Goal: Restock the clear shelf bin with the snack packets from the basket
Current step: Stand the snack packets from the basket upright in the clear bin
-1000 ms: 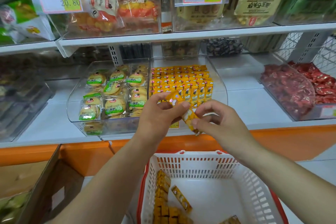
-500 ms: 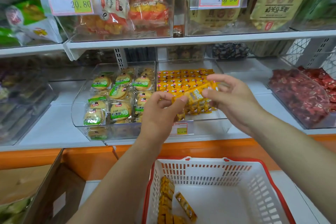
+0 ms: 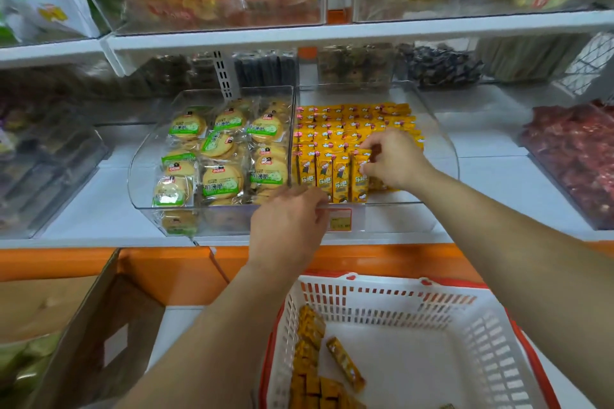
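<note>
Right hand (image 3: 395, 159) pinches a yellow packet (image 3: 359, 186), standing it upright in the clear bin's (image 3: 398, 219) front row. Left hand (image 3: 289, 222) rests on the bin's front rim, though I cannot tell if it grips. The bin looks mostly filled, with a gap at the front right. More spare packets (image 3: 309, 359) wait in the basket (image 3: 398, 305).

yellow packets (image 3: 332, 129) upright in clear bin (image 3: 398, 217) | spare packets (image 3: 310, 359) loose in basket (image 3: 415, 305)

The right hand (image 3: 395, 159) is covering some yellow snack packets (image 3: 324, 173). The left hand (image 3: 289, 229) is hiding whether its fingers are gripping the clear plastic shelf bin (image 3: 392, 203). The white red-rimmed plastic basket (image 3: 481, 339) is running off the near edge.
</note>
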{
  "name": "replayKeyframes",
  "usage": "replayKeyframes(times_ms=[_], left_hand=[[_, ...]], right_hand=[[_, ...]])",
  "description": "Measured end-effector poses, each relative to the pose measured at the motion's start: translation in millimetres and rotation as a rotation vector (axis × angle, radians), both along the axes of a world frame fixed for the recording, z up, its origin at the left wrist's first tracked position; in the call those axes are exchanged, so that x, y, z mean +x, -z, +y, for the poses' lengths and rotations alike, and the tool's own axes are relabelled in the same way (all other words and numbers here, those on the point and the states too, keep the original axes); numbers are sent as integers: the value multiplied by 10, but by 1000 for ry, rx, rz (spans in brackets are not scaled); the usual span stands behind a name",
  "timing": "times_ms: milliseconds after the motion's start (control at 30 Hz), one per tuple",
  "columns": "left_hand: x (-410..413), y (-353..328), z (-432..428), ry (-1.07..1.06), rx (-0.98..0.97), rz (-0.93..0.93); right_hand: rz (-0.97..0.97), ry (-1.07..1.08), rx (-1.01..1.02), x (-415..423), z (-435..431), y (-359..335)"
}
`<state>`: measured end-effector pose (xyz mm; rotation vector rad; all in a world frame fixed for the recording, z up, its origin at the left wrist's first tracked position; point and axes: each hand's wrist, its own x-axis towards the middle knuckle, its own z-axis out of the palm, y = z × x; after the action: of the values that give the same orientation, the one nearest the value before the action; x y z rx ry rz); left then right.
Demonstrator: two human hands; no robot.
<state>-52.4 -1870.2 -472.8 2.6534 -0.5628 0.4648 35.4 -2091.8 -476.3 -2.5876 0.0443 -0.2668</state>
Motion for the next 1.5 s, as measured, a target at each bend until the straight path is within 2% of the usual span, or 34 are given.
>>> replayKeyframes(times_ms=[133, 367, 533, 600, 667, 733, 867, 967, 1067, 1200, 1400, 1500], left_hand=[[49, 74, -12, 9, 3, -16], [40, -13, -40, 15, 35, 78], [-227, -212, -91, 68, -105, 58], [-425, -142, -113, 126, -180, 156], [-607, 45, -132, 178, -118, 333], [-717, 337, -148, 226, 41, 515], [-811, 1036, -190, 161, 318, 795], [-867, 1604, -217, 124, 382, 939], [-941, 2132, -236, 135, 437, 1061], [-1040, 2650, -336, 141, 421, 1102], [-1132, 3158, -570, 311, 588, 1067], [-1166, 3306, -635, 396, 697, 969]], right_hand=[[-51, 24, -23, 18, 81, 108], [22, -8, -60, -304, 1, -138], [-94, -73, 3, -957, -47, -438], [-86, -151, 65, -1310, -36, -428], [-11, -215, 76, -1605, -46, -263], [122, -252, 16, -1788, -93, 115], [495, -279, -128, -2011, -225, 1184], [783, -255, -178, -2210, -322, 1957], [926, -235, -163, -2402, -374, 2562], [1070, -253, -151, -2537, -457, 3074], [1218, -331, -295, -2625, -619, 3416], [1289, -395, -311, -2618, -612, 3456]])
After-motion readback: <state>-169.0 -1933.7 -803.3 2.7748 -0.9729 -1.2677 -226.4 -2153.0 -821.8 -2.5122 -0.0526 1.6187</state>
